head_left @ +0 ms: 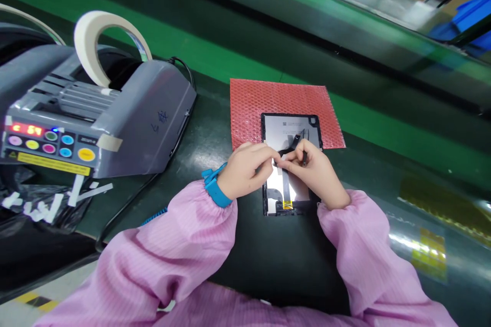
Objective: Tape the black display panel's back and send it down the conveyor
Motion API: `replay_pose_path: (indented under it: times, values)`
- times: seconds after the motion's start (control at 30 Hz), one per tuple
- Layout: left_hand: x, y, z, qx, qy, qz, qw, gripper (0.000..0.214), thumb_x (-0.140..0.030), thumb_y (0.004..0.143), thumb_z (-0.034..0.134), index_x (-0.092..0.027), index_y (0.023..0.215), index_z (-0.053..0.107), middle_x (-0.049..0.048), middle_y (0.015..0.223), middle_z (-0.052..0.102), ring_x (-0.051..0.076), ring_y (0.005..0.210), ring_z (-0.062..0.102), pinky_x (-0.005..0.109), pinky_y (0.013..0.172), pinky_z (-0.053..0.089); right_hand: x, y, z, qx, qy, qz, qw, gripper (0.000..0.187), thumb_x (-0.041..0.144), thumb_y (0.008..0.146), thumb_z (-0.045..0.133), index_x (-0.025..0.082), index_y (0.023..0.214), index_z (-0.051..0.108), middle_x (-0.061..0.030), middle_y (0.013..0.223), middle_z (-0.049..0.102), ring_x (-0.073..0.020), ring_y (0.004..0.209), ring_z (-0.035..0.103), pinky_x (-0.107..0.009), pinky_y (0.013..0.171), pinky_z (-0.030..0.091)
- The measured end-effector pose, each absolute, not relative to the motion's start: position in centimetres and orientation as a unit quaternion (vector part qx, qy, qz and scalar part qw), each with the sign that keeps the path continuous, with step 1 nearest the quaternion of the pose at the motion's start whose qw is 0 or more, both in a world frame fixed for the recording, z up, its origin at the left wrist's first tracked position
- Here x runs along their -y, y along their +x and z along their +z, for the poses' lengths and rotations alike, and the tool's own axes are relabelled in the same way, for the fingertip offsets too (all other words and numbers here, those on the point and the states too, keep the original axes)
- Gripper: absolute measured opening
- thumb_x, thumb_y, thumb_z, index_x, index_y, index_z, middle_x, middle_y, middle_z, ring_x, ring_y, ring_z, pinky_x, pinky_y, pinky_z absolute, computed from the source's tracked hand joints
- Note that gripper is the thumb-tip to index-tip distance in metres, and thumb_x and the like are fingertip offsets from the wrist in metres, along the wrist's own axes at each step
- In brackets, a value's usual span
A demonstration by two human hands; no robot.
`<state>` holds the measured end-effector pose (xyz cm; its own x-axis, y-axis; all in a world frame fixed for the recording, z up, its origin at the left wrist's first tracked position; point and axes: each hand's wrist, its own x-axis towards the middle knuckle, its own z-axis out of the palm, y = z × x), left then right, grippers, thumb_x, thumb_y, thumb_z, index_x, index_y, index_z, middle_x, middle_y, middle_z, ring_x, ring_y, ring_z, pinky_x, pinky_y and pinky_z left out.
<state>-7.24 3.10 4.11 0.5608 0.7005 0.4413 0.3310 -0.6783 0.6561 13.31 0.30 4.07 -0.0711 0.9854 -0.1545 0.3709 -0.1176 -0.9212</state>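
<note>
Beneath the left hand point(249, 169) and the right hand point(315, 169), a thin display panel point(299, 189) lay flat on the surface point(276, 265), its far end over a red bubble-wrap sheet point(257, 99) beyond the fingers. It was probably light but stiff and brittle, a thing likely to crack if bent or pressed hard at one spot. Its smooth back looked slippery and easy to mark, so the best hold seemed to be by the black frame point(263, 127) along the two long sides, outward of the fingertips, with palms kept off the middle. The flat cable point(285, 181), running from the fingertips toward the wearer, looked soft and easily creased, better taken lightly than tugged

The hands met over the panel, thumb and forefinger of each drawn close together; whether they pinched the cable or some smaller part could not be told

The panel's back was pale and silvery, bright just below the fingers, with faint printed marks point(294, 123) beyond them and a dark corner patch point(313, 120) past the right hand. Nearer the wearer than the hands, yellow tape point(287, 205) covered the cable's end, beside a dark curved strip point(274, 194) on the left hand's side
</note>
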Motion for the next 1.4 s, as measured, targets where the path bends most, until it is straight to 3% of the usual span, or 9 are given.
replay_pose_path:
  times: [0.27,0.47,0.7,0.97,1.13,1.2,1.27,1.4]
  values:
    - [-3.0,-7.5,2.8,-0.253,0.937,0.209,0.117,0.031,-0.02,0.09,0.042,-0.023,0.088,0.073,-0.0023,0.075,0.074,0.014,0.06,0.062,0.03,0.06,0.04,-0.4,13.1,3.7,0.575,-0.603,0.433,0.344,0.045,0.034,0.079,0.077,0.026,0.075,0.033,-0.0006,0.085,0.074,-0.0185,0.069,0.061,-0.033,0.07,0.045]
    - [-3.1,-7.4,2.7,-0.229,0.953,0.176,0.095,0.032,-0.022,0.091,0.043,-0.025,0.103,0.073,-0.0016,0.079,0.075,0.014,0.058,0.063,0.029,0.055,0.038,-0.4,12.8,3.7,0.573,-0.605,0.424,0.355,0.045,0.033,0.079,0.077,0.026,0.075,0.033,0.0002,0.083,0.075,-0.0174,0.065,0.058,-0.032,0.067,0.042]
    - [-3.1,-7.4,2.7,-0.229,0.956,0.149,0.108,0.032,-0.024,0.091,0.044,-0.025,0.105,0.073,-0.0008,0.082,0.077,0.015,0.062,0.066,0.028,0.053,0.035,-0.9,12.8,3.4,0.576,-0.596,0.411,0.379,0.051,0.034,0.075,0.081,0.026,0.076,0.031,0.0006,0.085,0.074,-0.014,0.058,0.049,-0.03,0.063,0.039]
    - [-3.4,-7.4,2.9,-0.233,0.955,0.135,0.127,0.035,-0.023,0.089,0.045,-0.025,0.107,0.075,-0.001,0.079,0.076,0.015,0.062,0.066,0.029,0.053,0.035,-2.5,11.7,3.6,0.623,-0.642,0.234,0.381,0.047,0.041,0.075,0.08,0.026,0.084,0.037,0.0032,0.087,0.061,-0.0129,0.058,0.048,-0.031,0.063,0.042]
    - [-3.6,-7.6,2.9,-0.243,0.952,0.118,0.141,0.036,-0.021,0.089,0.046,-0.028,0.11,0.075,-0.0014,0.082,0.077,0.015,0.066,0.067,0.027,0.055,0.035,-2.3,13.2,5.1,0.599,-0.691,0.122,0.386,0.036,0.047,0.088,0.066,0.027,0.089,0.037,0.0005,0.089,0.058,-0.017,0.067,0.056,-0.033,0.067,0.043]
    - [-3.7,-7.7,2.9,-0.244,0.953,0.114,0.142,0.036,-0.021,0.089,0.047,-0.028,0.111,0.075,-0.0016,0.084,0.078,0.015,0.069,0.068,0.027,0.057,0.037,-1.5,14.9,6.2,0.574,-0.728,0.091,0.364,0.033,0.049,0.091,0.061,0.027,0.089,0.036,-0.0013,0.088,0.06,-0.0197,0.07,0.059,-0.034,0.066,0.043]
    - [-3.8,-7.7,2.9,-0.24,0.954,0.11,0.145,0.036,-0.02,0.09,0.047,-0.028,0.112,0.075,-0.0017,0.086,0.078,0.015,0.072,0.069,0.027,0.058,0.038,-0.5,16.5,7.0,0.547,-0.781,0.082,0.29,0.035,0.051,0.09,0.06,0.027,0.086,0.034,-0.0021,0.081,0.061,-0.0231,0.069,0.061,-0.034,0.062,0.041]
    - [-3.9,-7.7,3.3,-0.238,0.955,0.095,0.15,0.036,-0.02,0.091,0.046,-0.028,0.113,0.074,-0.0011,0.088,0.078,0.016,0.076,0.07,0.027,0.061,0.04,1.1,17.8,6.8,0.528,-0.816,0.159,0.174,0.042,0.051,0.081,0.067,0.028,0.083,0.032,-0.0012,0.071,0.062,-0.0255,0.063,0.061,-0.034,0.059,0.039]
